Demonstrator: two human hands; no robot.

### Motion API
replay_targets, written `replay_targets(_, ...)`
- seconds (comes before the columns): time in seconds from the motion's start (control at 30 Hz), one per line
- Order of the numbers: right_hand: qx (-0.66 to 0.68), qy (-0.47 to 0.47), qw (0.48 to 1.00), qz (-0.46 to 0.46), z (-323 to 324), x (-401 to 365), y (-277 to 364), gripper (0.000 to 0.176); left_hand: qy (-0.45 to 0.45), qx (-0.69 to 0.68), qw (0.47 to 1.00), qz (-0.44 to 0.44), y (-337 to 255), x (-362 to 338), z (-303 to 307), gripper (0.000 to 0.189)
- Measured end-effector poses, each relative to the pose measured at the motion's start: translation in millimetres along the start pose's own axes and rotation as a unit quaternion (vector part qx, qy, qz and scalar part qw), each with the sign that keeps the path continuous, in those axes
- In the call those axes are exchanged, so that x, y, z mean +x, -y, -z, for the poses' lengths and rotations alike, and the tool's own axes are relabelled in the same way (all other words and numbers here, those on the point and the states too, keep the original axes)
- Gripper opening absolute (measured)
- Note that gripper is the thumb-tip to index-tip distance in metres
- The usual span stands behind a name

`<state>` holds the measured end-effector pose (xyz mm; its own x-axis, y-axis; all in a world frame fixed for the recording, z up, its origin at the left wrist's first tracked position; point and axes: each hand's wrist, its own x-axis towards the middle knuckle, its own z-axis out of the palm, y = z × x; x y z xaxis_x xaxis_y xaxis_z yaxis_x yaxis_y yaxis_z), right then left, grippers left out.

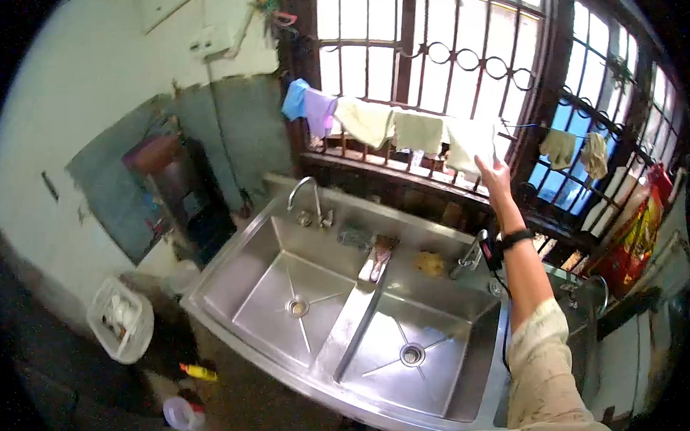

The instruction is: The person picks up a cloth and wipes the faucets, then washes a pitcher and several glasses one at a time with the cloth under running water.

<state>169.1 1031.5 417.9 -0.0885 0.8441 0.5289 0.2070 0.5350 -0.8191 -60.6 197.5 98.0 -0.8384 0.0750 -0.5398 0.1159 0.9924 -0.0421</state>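
Note:
My right hand [495, 180] reaches up to the window, at the lower right corner of a white cloth [469, 142] hanging on a line. Thumb and fingers appear closed on the cloth's edge, partly lost in the glare. Left of it on the same line hang a pale green cloth [418, 131], a cream cloth [365, 120], a purple cloth [320, 112] and a blue cloth [295, 99]. A black band [515, 239] circles my right wrist. My left hand is out of view.
Below is a steel double sink [328, 368] with a curved tap [305, 182] and a second tap [470, 260]. Barred windows [450, 54] stand behind. More cloths [559, 149] hang right. A white basket [139, 344] and yellow packet [199, 372] are at lower left.

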Motion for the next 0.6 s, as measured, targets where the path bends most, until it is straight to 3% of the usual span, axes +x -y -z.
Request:
replay_targets(0.03,0.074,0.058,0.996,0.002,-2,-23,-1,0.045,-0.013,-0.025,1.0,0.008,11,22,-24,0.067)
replay_targets(0.1,0.124,0.153,0.98,0.024,8,-100,55,0.035,-0.057,-0.116,0.991,0.021,29,67,-87,0.082)
replay_targets(0.13,0.147,0.198,0.969,0.03,14,-127,60,0.034,-0.073,-0.149,0.986,0.02,41,71,-113,0.092)
replay_targets(0.17,0.172,0.246,0.954,0.03,15,-159,54,0.032,-0.139,-0.144,0.98,-0.005,42,48,-119,0.087)
replay_targets(0.2,0.288,0.232,0.927,-0.063,18,-191,13,0.032,-0.08,-0.128,0.989,-0.003,50,35,-117,0.086)
replay_targets(0.23,0.391,0.209,0.88,-0.169,21,-230,-27,0.033,-0.094,-0.159,0.983,-0.001,50,14,-119,0.086)
replay_targets(0.3,0.469,0.221,0.803,-0.294,38,-304,-24,0.036,-0.079,-0.171,0.982,-0.002,62,-21,-120,0.084)
replay_targets(0.33,0.485,0.288,0.78,-0.272,43,-334,-17,0.037,-0.089,-0.147,0.985,0.008,69,-40,-129,0.084)
replay_targets(0.37,0.525,0.308,0.739,-0.29,46,-359,-11,0.038,-0.032,-0.088,0.994,0.064,74,-52,-130,0.087)
replay_targets(0.47,0.517,0.294,0.696,-0.402,56,-429,-18,0.046,0.026,-0.071,0.989,0.129,95,-99,-130,0.088)
replay_targets(0.57,0.39,0.259,0.722,-0.509,54,-479,7,0.05,0.087,-0.01,0.986,0.141,133,-98,-180,0.087)
replay_targets(0.6,0.413,0.277,0.686,-0.531,50,-496,-1,0.05,0.086,-0.008,0.989,0.122,151,-99,-205,0.086)
